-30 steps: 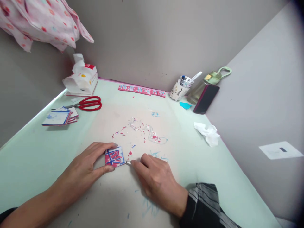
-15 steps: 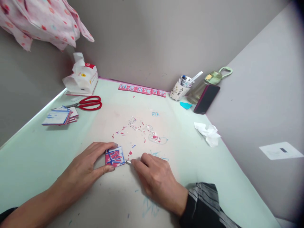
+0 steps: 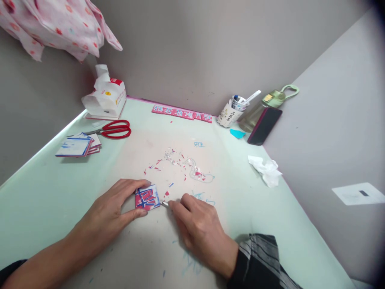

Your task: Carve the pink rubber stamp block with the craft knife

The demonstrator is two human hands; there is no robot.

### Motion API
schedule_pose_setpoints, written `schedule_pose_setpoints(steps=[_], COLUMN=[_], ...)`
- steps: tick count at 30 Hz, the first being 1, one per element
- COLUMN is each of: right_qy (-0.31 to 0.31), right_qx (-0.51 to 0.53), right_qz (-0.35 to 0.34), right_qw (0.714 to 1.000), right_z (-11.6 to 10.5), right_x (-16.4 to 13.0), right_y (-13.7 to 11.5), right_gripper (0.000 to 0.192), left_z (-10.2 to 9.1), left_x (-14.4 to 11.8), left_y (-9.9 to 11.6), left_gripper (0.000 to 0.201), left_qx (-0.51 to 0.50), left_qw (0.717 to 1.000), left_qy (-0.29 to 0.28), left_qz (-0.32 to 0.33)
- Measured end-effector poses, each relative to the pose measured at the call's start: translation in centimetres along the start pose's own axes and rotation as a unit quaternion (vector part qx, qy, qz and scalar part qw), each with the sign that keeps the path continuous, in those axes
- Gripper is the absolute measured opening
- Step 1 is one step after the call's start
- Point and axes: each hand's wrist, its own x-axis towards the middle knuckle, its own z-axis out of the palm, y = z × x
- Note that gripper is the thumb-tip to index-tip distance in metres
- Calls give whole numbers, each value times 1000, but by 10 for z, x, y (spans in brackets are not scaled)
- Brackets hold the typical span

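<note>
My left hand (image 3: 120, 200) holds a small square carving block (image 3: 147, 198) flat on the table, thumb along its near edge and fingers along its far edge. Its white face carries blue lines, with pink showing where the surface is cut away. My right hand (image 3: 198, 224) is closed around a slim carving knife (image 3: 165, 204), most of it hidden in the fingers. The metal tip points at the block's right edge, very close to it; I cannot tell whether they touch. Pink, white and blue shavings (image 3: 171, 156) lie scattered beyond both hands.
Red-handled scissors (image 3: 116, 129) and stacked square blocks (image 3: 73, 146) lie at left, before a tissue pack (image 3: 106, 98). Carved pink strips (image 3: 182, 113) line the back. A pen cup (image 3: 231, 112), green bottle (image 3: 255, 112), phone (image 3: 265, 126) and crumpled tissue (image 3: 266, 170) are at right.
The whole view has shifted slightly, so things appear a little further right. Both hands keep nearly the same pose, and the knife tip stays by the block's right edge.
</note>
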Motion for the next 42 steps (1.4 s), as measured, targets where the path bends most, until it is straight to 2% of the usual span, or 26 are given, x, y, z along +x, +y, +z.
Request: schedule_pose_setpoints(steps=[19, 24, 31, 36, 42], right_qy=[4, 1, 5, 0, 2], right_qx=[4, 9, -5, -10, 1], right_qz=[16, 22, 17, 10, 12], right_qw=[1000, 1000, 1000, 1000, 1000], right_z=[-1, -2, 2, 1, -1], right_x=[1, -3, 4, 2, 0], right_y=[-4, -2, -3, -2, 0], right_gripper=[23, 24, 23, 22, 24], left_z=[2, 2, 3, 2, 1], left_x=[0, 0, -1, 0, 2], left_y=[-2, -2, -3, -3, -5], left_gripper=[45, 43, 44, 44, 46], left_qx=[1, 20, 12, -3, 6], left_qw=[1000, 1000, 1000, 1000, 999], left_qy=[0, 8, 10, 5, -32], left_qz=[-7, 9, 6, 0, -8])
